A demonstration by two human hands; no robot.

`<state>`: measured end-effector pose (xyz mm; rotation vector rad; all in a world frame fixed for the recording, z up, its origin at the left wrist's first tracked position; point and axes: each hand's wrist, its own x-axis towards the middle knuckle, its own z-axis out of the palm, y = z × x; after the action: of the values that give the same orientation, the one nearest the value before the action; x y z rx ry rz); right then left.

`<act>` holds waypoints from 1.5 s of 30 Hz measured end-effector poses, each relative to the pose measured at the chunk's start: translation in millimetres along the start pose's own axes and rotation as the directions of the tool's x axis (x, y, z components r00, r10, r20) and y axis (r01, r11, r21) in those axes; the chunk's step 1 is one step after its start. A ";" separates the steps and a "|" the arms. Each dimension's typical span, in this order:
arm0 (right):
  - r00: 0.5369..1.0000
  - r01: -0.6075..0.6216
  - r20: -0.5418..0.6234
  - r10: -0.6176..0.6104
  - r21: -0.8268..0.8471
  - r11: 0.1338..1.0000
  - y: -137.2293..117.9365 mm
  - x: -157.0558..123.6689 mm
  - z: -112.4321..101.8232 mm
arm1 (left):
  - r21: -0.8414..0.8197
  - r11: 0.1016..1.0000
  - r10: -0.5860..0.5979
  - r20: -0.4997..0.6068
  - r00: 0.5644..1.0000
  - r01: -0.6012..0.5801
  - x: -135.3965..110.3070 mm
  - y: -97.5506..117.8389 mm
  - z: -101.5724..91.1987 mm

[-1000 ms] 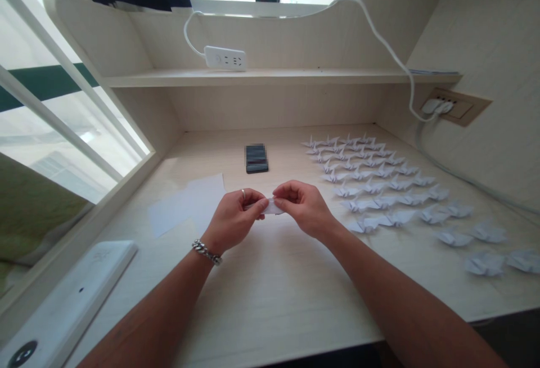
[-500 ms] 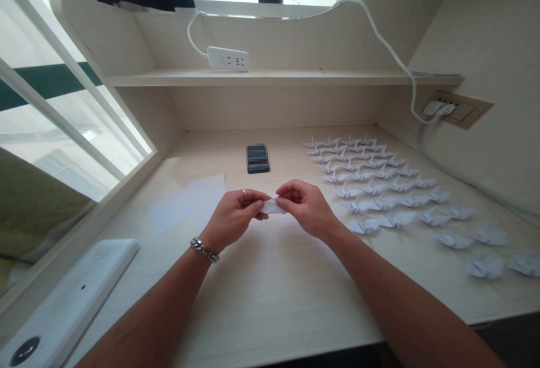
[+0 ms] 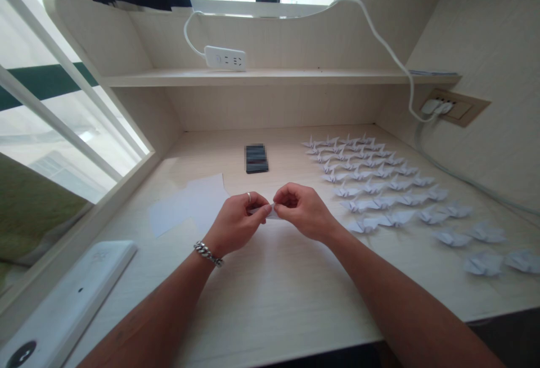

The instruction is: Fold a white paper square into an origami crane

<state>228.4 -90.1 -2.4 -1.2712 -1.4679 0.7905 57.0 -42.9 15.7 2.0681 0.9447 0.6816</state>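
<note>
Near the middle of the desk, a small piece of folded white paper (image 3: 273, 214) is pinched between my two hands. My left hand (image 3: 241, 214), with a ring and a chain bracelet, grips it from the left with thumb and fingers closed. From the right, my right hand (image 3: 301, 210) pinches its edge between thumb and forefinger, the other fingers curled in. Much of the paper is hidden behind my fingers. Several folded paper cranes (image 3: 371, 187) stand in rows to the right of my right hand.
White paper sheets (image 3: 177, 207) lie left of my hands. A dark phone-like object (image 3: 256, 158), partly pixelated, lies beyond them. A long white device (image 3: 71, 300) rests at the left edge. A power strip (image 3: 225, 58) sits on the shelf (image 3: 287, 78); its white cable runs to a wall socket (image 3: 458, 107).
Both hands have shifted slightly, and the fingertips have come closer together on the paper. Less of the folded paper shows between them now. The view has moved a little.
</note>
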 end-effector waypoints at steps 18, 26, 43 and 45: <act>0.999 0.010 0.049 -0.014 0.072 0.997 2.6 0.8 -2.0 | 0.078 0.997 -0.002 0.039 0.999 -0.001 -1.0 0.6 -3.7; 0.998 0.033 0.050 -0.038 0.109 0.994 1.4 2.0 -7.4 | -0.126 0.990 -0.050 0.157 0.986 0.070 1.5 -2.7 -12.3; 0.998 0.000 0.062 -0.006 0.092 0.996 0.8 2.6 -9.0 | -0.127 0.988 -0.065 0.139 0.988 0.083 1.6 -1.8 -14.9; 0.998 -0.001 0.056 -0.004 0.091 0.996 0.8 2.4 -8.4 | -0.132 0.987 -0.073 0.124 0.990 0.089 1.4 -2.4 -14.2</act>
<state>236.7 -88.7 -0.1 -1.1877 -1.4609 0.8888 46.9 -34.9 22.2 1.9166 0.8844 0.5579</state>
